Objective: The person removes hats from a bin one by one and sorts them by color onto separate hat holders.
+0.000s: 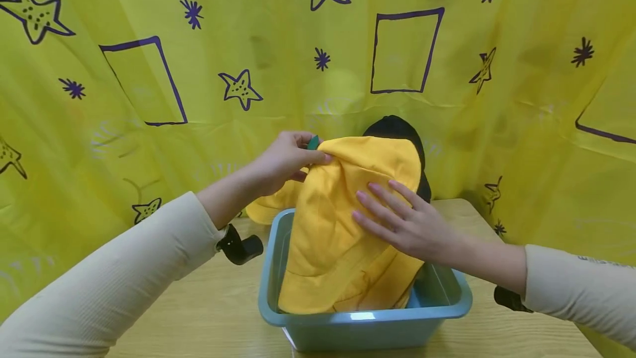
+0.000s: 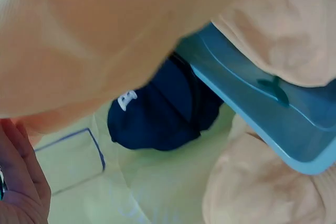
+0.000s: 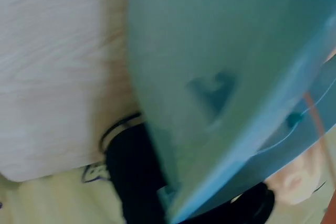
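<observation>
A yellow cloth hat (image 1: pixel 333 220) with a green leaf tab (image 1: pixel 313 142) hangs over a blue plastic basin (image 1: pixel 365 316). My left hand (image 1: pixel 283 160) pinches its upper left edge beside the leaf; in the left wrist view, only part of that hand (image 2: pixel 21 182) appears. The extended fingers of my right hand (image 1: pixel 417 225) rest against the front of the hat. More yellow cloth (image 1: pixel 385 283) lies in the basin below. In the right wrist view, the basin's wall (image 3: pixel 210 40) fills much of the picture and my right hand cannot be made out.
Behind the basin stands a dark cap (image 1: pixel 395 126), with a white letter visible on the cap (image 2: pixel 157 111) in the left wrist view. Another yellow hat (image 1: pixel 270 206) lies at the back left. A yellow curtain (image 1: pixel 278 26) with drawn stars hangs behind the wooden table (image 1: pixel 199 308).
</observation>
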Action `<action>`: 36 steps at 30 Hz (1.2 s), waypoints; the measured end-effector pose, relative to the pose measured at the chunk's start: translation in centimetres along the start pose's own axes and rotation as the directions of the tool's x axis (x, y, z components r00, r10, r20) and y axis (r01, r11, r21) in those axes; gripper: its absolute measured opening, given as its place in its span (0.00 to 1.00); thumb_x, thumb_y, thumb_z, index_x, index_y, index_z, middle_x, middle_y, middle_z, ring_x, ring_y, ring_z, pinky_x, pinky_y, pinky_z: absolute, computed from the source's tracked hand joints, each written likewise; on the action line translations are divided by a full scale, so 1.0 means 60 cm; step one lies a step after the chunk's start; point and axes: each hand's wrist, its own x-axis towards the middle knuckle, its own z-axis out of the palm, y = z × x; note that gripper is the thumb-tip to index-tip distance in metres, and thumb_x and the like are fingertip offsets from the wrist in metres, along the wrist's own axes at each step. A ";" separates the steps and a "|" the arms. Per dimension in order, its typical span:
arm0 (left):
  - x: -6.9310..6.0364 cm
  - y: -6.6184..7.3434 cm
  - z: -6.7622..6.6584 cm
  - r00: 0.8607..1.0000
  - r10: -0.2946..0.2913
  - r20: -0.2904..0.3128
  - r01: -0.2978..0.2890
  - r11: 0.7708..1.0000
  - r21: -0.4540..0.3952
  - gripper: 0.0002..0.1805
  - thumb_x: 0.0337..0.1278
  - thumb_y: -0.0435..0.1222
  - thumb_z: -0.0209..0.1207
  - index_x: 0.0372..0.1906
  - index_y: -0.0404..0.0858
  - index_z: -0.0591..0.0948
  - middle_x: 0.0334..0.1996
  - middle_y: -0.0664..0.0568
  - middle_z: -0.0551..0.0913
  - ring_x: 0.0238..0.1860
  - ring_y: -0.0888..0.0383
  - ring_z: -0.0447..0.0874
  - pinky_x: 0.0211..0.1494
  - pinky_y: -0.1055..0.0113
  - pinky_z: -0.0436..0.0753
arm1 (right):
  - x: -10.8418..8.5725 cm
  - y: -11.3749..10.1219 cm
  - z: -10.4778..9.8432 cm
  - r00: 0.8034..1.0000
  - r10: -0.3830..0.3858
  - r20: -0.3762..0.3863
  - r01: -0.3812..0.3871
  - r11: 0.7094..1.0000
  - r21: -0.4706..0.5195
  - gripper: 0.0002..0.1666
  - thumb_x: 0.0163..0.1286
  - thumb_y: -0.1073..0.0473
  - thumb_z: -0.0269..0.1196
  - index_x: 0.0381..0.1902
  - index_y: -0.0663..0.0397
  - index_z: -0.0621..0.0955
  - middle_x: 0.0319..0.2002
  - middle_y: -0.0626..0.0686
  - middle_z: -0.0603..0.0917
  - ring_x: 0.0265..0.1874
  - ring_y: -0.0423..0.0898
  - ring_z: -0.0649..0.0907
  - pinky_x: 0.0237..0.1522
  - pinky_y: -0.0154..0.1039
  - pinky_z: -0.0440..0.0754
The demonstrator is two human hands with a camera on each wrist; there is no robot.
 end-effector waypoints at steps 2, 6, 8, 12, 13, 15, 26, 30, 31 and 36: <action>0.002 -0.007 -0.005 0.999 0.001 -0.034 0.000 1.000 0.013 0.11 0.57 0.31 0.60 0.26 0.38 0.69 0.27 0.54 0.72 0.30 0.61 0.76 0.35 0.65 0.82 | -0.004 0.006 -0.003 0.998 -0.037 -0.041 0.040 0.996 0.075 0.21 0.73 0.73 0.43 0.56 0.59 0.77 0.49 0.57 0.83 0.47 0.53 0.83 0.43 0.46 0.81; -0.001 -0.039 -0.015 0.998 -0.021 -0.062 0.024 0.998 0.058 0.09 0.57 0.33 0.60 0.27 0.37 0.71 0.28 0.53 0.74 0.31 0.62 0.78 0.37 0.62 0.84 | -0.012 0.018 -0.006 0.992 -0.026 -0.120 0.053 0.972 0.229 0.17 0.73 0.69 0.46 0.34 0.60 0.82 0.29 0.52 0.84 0.26 0.46 0.82 0.23 0.36 0.80; -0.004 -0.060 -0.020 0.996 -0.044 -0.075 0.049 0.997 0.066 0.08 0.57 0.34 0.61 0.32 0.34 0.75 0.31 0.52 0.75 0.32 0.62 0.79 0.40 0.61 0.84 | -0.013 0.027 -0.006 0.993 0.009 -0.121 0.028 0.955 0.297 0.17 0.74 0.66 0.46 0.31 0.60 0.81 0.25 0.51 0.81 0.23 0.45 0.80 0.21 0.35 0.79; -0.011 -0.097 -0.029 0.993 -0.085 -0.083 0.089 0.995 0.047 0.15 0.60 0.37 0.59 0.45 0.29 0.76 0.39 0.48 0.78 0.35 0.61 0.82 0.46 0.61 0.83 | -0.003 0.051 -0.009 0.988 0.125 -0.086 -0.086 0.927 0.365 0.16 0.74 0.64 0.45 0.30 0.60 0.78 0.23 0.50 0.78 0.18 0.42 0.76 0.18 0.33 0.77; -0.014 -0.106 -0.030 0.993 -0.087 -0.082 0.091 0.995 0.038 0.18 0.61 0.38 0.59 0.49 0.29 0.76 0.42 0.46 0.79 0.37 0.60 0.82 0.47 0.61 0.83 | 0.002 0.056 -0.010 0.984 0.164 -0.074 -0.125 0.920 0.371 0.16 0.74 0.63 0.45 0.30 0.60 0.78 0.22 0.50 0.77 0.17 0.42 0.75 0.17 0.33 0.77; -0.025 -0.121 -0.030 0.992 -0.092 -0.090 0.094 0.995 0.021 0.21 0.62 0.40 0.58 0.53 0.28 0.74 0.47 0.43 0.79 0.43 0.56 0.82 0.51 0.60 0.81 | 0.015 0.067 -0.014 0.966 0.248 -0.070 -0.201 0.896 0.395 0.16 0.74 0.62 0.45 0.30 0.60 0.77 0.22 0.50 0.74 0.16 0.40 0.74 0.15 0.31 0.75; -0.080 -0.200 0.016 0.974 0.057 -0.221 -0.072 0.996 -0.057 0.24 0.68 0.38 0.52 0.60 0.25 0.67 0.50 0.37 0.76 0.47 0.50 0.80 0.55 0.57 0.79 | 0.103 0.121 -0.030 0.840 0.542 -0.027 -0.459 0.738 0.494 0.10 0.46 0.78 0.64 0.26 0.63 0.79 0.23 0.54 0.78 0.19 0.42 0.72 0.24 0.28 0.68; -0.106 -0.222 0.051 0.967 0.160 -0.197 -0.163 0.987 -0.002 0.35 0.57 0.39 0.62 0.64 0.27 0.61 0.53 0.38 0.73 0.53 0.48 0.74 0.57 0.58 0.77 | 0.130 0.137 -0.037 0.795 0.606 -0.015 -0.530 0.706 0.470 0.06 0.48 0.77 0.63 0.25 0.66 0.79 0.21 0.57 0.79 0.19 0.44 0.74 0.25 0.24 0.67; -0.110 -0.222 0.058 0.968 0.161 -0.193 -0.162 0.987 0.009 0.40 0.52 0.40 0.66 0.65 0.29 0.61 0.54 0.39 0.71 0.55 0.48 0.73 0.57 0.58 0.77 | 0.136 0.141 -0.038 0.787 0.617 -0.012 -0.542 0.700 0.465 0.06 0.49 0.77 0.64 0.25 0.67 0.78 0.21 0.57 0.79 0.19 0.44 0.74 0.26 0.23 0.67; -0.096 -0.212 0.076 0.960 0.080 -0.268 -0.056 0.994 0.097 0.51 0.37 0.45 0.75 0.66 0.35 0.59 0.56 0.44 0.69 0.55 0.49 0.71 0.55 0.55 0.76 | 0.157 0.152 -0.043 0.753 0.657 0.030 -0.584 0.647 0.491 0.04 0.52 0.76 0.63 0.26 0.69 0.79 0.23 0.60 0.80 0.21 0.42 0.75 0.28 0.20 0.69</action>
